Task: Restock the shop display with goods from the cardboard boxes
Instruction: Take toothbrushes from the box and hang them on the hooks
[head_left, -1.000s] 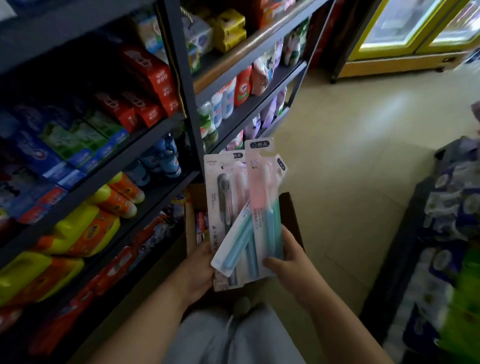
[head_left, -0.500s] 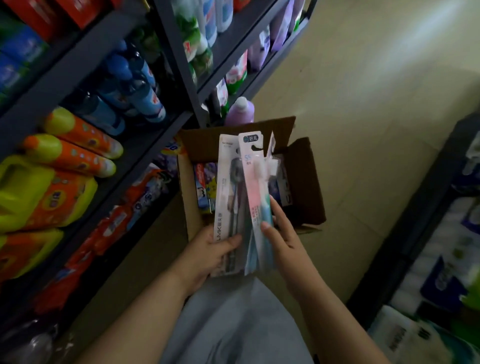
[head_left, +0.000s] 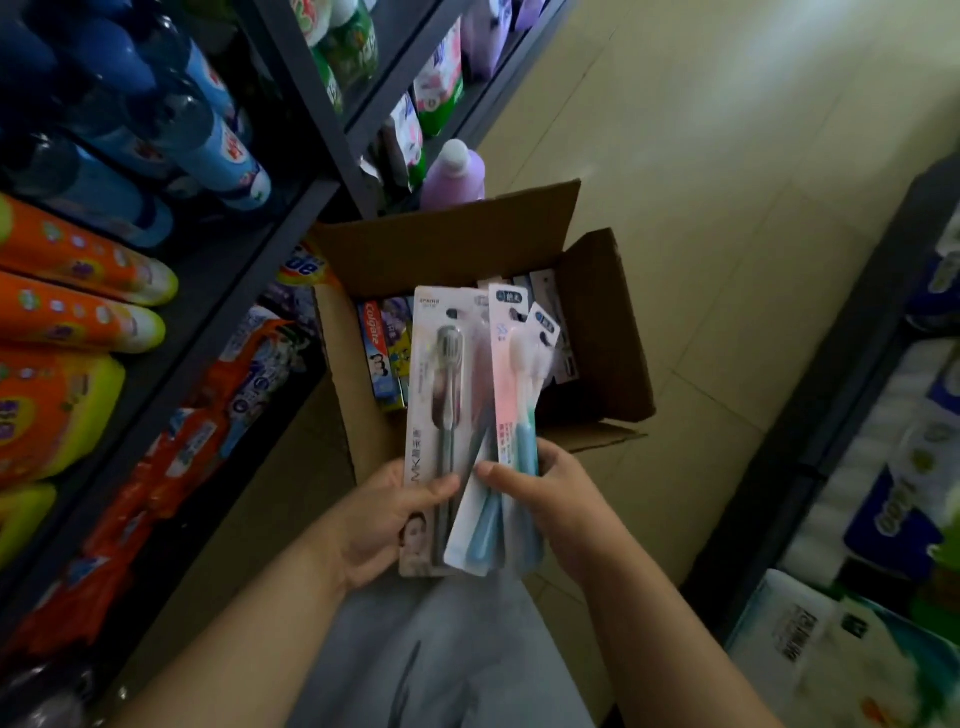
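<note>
I have the toothbrush packs fanned just above the open cardboard box, near the shelf on the left. My left hand pinches the grey pack; my right hand pinches the pink ones, I judge to sort them.

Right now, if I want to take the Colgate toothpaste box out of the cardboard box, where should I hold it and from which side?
Probably pinch the Colgate toothpaste box by its upper end, coming from above. It stands packed against the cardboard box wall and neighbouring packs, so only that end looks free. Both hands hold toothbrush packs, so free one first.
</note>
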